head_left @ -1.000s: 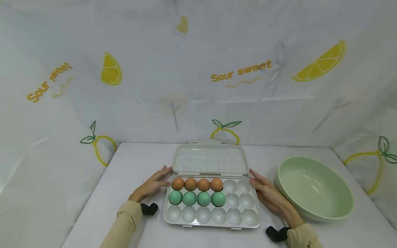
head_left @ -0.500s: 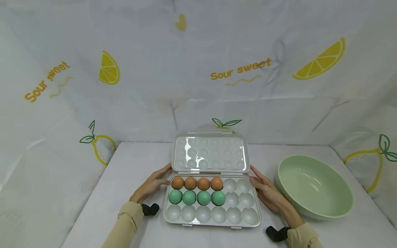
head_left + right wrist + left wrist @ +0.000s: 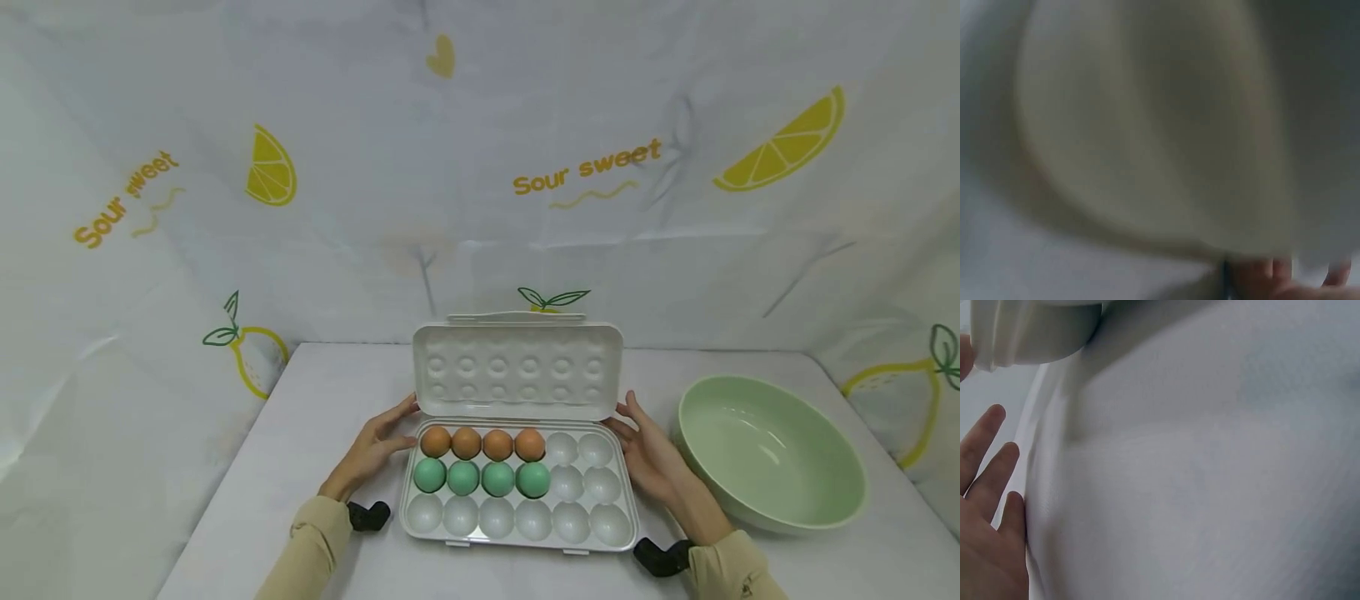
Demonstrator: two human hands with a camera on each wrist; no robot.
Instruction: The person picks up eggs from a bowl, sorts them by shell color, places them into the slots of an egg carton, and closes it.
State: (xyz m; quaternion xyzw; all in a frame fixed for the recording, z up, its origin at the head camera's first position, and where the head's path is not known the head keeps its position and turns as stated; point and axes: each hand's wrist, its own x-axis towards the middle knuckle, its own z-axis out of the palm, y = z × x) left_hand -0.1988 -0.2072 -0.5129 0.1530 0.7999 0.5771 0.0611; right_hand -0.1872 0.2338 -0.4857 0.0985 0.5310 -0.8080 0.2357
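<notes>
A white plastic egg box (image 3: 497, 518) lies open in the head view, its lid (image 3: 517, 358) tilted up at the back. Its far row bears several brown eggs (image 3: 497, 444) at the left, and several green eggs (image 3: 498, 479) fill the same part of the middle row. My left hand (image 3: 371, 450) is at the box's left edge by the hinge, thumb at the rim. In the left wrist view its other fingers (image 3: 991, 481) are extended. On the right side, my right hand (image 3: 652, 454) is beside the lid's lower corner, fingers spread; whether they touch it is unclear.
A large pale green bowl (image 3: 772, 454) stands on the white-covered table (image 3: 247, 517), close to my right forearm. Behind rises a white lemon-print cloth (image 3: 450, 167). A blurred pale curved surface (image 3: 1147, 125) fills most of the right wrist view.
The lid has swung up from lying nearly flat to a steeper tilt. My right hand has shifted slightly, its fingers now more raised and spread. The eggs stay in their hollows.
</notes>
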